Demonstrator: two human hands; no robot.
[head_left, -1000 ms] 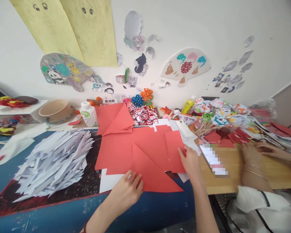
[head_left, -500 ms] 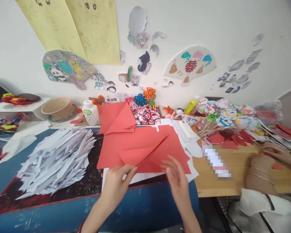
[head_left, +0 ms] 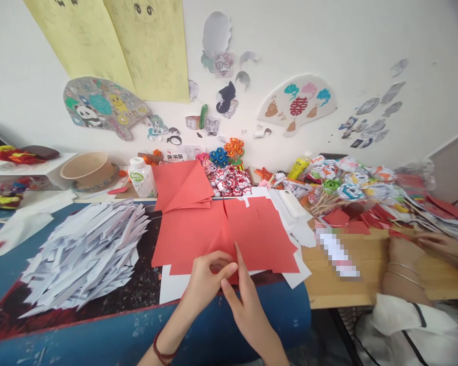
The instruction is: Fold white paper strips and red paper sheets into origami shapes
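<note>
Both hands meet at the near edge of the work surface around a folded sheet of red paper [head_left: 224,236], which stands partly upright with a dark crease. My left hand [head_left: 209,277] pinches its lower part between thumb and fingers. From the right side, my right hand [head_left: 242,292] presses the same sheet, its index finger along the paper and its thumb near the left thumb. Under them lie flat red sheets [head_left: 265,223] over white paper [head_left: 295,277]. A stack of folded red paper [head_left: 187,185] rests just behind.
A heap of folded white paper strips [head_left: 87,254] lies at left on the dark mat. A white bottle [head_left: 142,177] and a round bowl [head_left: 89,170] stand behind. Paper flowers [head_left: 353,178] are piled at right, where another person's hands [head_left: 408,254] work at a wooden table [head_left: 366,284].
My right hand has moved left to join the left hand on the red paper. The left hand has shifted right, and the sheet has turned more upright.
</note>
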